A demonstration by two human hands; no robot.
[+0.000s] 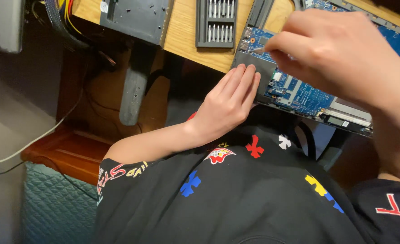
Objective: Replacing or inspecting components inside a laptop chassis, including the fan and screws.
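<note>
Meanwhile, the left hand lies flat, fingers together, steadying the opened laptop at the bench edge, while the right hand pinches a thin tool onto its blue board.

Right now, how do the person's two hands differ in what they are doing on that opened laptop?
The left hand lies flat, fingers together, pressing the near edge of the opened laptop; the right hand is raised above the blue circuit board, fingers pinched. The left hand holds nothing; the right hand seems to pinch a thin tool, mostly hidden. Both are bare and work on the same laptop.
</note>
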